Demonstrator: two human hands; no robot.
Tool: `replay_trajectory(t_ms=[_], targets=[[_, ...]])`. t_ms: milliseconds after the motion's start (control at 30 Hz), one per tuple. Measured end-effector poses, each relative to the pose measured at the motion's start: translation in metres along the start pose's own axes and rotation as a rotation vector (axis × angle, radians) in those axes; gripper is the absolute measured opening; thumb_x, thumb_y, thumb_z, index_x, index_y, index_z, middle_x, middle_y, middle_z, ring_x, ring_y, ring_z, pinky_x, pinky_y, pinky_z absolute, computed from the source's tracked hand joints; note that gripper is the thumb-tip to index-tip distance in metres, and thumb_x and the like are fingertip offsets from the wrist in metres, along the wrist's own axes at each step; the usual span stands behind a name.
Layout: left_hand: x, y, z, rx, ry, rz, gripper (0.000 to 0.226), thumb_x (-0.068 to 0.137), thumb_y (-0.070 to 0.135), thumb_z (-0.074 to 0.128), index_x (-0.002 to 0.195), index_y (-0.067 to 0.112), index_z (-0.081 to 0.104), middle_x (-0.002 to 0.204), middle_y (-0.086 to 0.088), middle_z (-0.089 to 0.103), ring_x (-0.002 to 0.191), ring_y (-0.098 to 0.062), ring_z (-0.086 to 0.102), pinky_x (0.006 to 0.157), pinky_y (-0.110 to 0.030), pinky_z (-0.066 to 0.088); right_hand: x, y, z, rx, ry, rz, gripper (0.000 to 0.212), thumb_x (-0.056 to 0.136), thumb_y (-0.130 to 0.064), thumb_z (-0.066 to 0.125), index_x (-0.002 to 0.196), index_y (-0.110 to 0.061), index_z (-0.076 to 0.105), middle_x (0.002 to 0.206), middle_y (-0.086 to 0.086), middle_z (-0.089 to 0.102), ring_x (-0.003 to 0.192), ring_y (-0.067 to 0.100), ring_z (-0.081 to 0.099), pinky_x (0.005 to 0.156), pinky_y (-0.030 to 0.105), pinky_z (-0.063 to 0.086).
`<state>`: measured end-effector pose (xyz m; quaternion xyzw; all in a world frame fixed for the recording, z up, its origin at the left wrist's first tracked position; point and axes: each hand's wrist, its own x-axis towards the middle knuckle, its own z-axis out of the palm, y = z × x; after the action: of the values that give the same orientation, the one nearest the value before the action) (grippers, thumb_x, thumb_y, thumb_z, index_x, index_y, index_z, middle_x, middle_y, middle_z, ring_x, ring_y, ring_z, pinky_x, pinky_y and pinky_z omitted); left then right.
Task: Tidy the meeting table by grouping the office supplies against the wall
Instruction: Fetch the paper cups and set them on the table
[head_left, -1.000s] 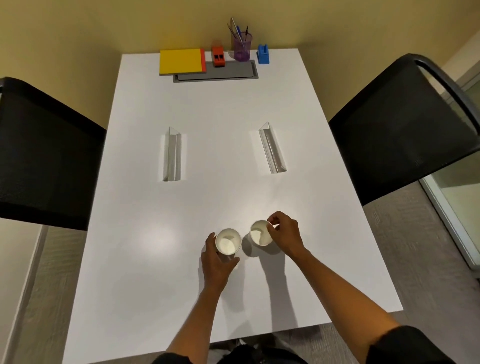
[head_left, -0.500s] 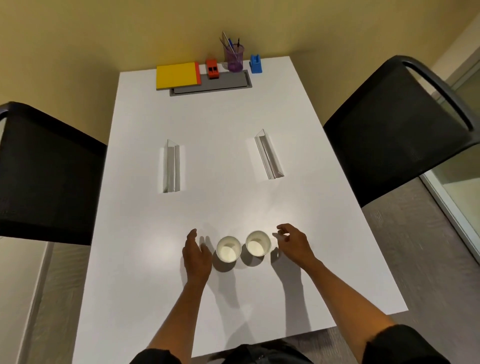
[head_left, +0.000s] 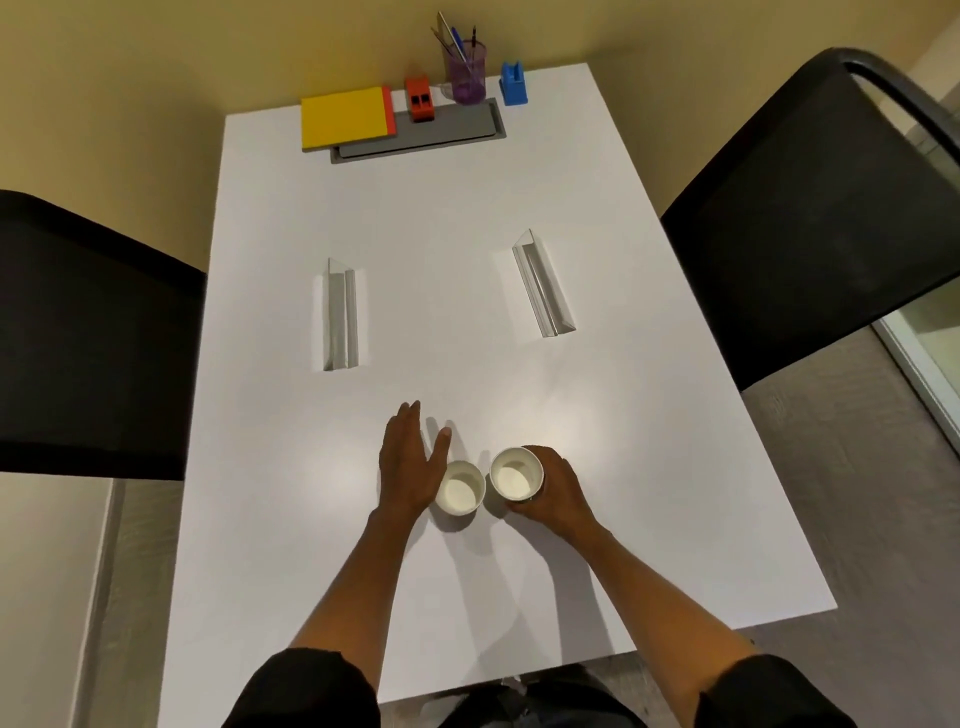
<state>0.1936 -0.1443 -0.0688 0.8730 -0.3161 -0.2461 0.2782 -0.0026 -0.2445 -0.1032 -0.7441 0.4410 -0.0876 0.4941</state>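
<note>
Overhead, white table (head_left: 467, 218) against yellow wall (head_left: 156, 78), black chairs (head_left: 831, 208) flanking

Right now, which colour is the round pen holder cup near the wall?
The round pen holder cup is translucent purple, seen in the head view.

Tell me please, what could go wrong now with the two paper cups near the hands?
1. The right hand grips the right cup at its side; squeezing may crush it.
2. The left hand lies open beside the left cup; a sideways nudge could tip it into its close neighbour.
3. Reaching toward the wall, a sleeve might catch the clear name holder.
</note>
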Motion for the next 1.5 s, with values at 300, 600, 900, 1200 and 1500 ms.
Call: replay_trajectory(t_ms=[300, 600, 900, 1200, 1500], targets=[[0.026, 0.040, 0.004, 0.219, -0.055, 0.096, 0.071, 0.095, 0.056, 0.038, 0.153, 0.023, 0.015, 0.163, -0.001, 0.007, 0.151, -0.023, 0.003, 0.121, -0.051, 0.010, 0.032, -0.012, -0.039, 0.015, 0.113, 0.043, 0.069, 0.057, -0.026, 0.089, 0.119, -0.024, 0.059, 0.115, -0.009, 0.066, 0.106, 0.012, 0.061, 0.087, 0.019, 0.045], [0.046, 0.096, 0.032, 0.453, 0.001, 0.195, 0.075, 0.093, 0.063, 0.032, 0.154, 0.025, 0.010, 0.163, -0.003, -0.002, 0.151, -0.026, -0.003, 0.119, -0.054, 0.005, 0.081, -0.011, -0.094, 0.017, 0.244, 0.080, 0.070, 0.059, -0.026, 0.090, 0.122, -0.020, 0.059, 0.120, 0.000, 0.064, 0.113, 0.019, 0.059, 0.094, 0.028, 0.047], [0.064, 0.109, 0.049, 0.499, -0.043, 0.146, 0.076, 0.091, 0.067, 0.027, 0.154, 0.027, 0.006, 0.163, -0.001, -0.005, 0.151, -0.025, -0.005, 0.118, -0.056, 0.003, 0.114, -0.009, -0.109, 0.085, 0.343, 0.110, 0.056, 0.059, -0.024, 0.088, 0.109, -0.019, 0.064, 0.106, -0.001, 0.070, 0.101, 0.021, 0.064, 0.087, 0.038, 0.053], [0.063, 0.095, 0.045, 0.488, -0.065, 0.091, 0.076, 0.092, 0.066, 0.028, 0.153, 0.028, 0.006, 0.163, 0.000, -0.005, 0.151, -0.025, -0.006, 0.119, -0.057, 0.002, 0.122, -0.002, -0.102, 0.044, 0.340, 0.106, 0.060, 0.061, -0.025, 0.089, 0.113, -0.012, 0.063, 0.110, 0.005, 0.070, 0.105, 0.026, 0.064, 0.091, 0.039, 0.049], [0.054, 0.084, 0.028, 0.485, -0.030, 0.068, 0.076, 0.091, 0.066, 0.028, 0.153, 0.029, 0.005, 0.163, 0.000, -0.006, 0.151, -0.025, -0.005, 0.118, -0.057, 0.002, 0.110, 0.013, -0.098, 0.132, 0.301, 0.149, 0.096, 0.058, -0.016, 0.090, 0.140, -0.011, 0.041, 0.128, 0.005, 0.059, 0.119, 0.026, 0.056, 0.098, 0.038, 0.047]])
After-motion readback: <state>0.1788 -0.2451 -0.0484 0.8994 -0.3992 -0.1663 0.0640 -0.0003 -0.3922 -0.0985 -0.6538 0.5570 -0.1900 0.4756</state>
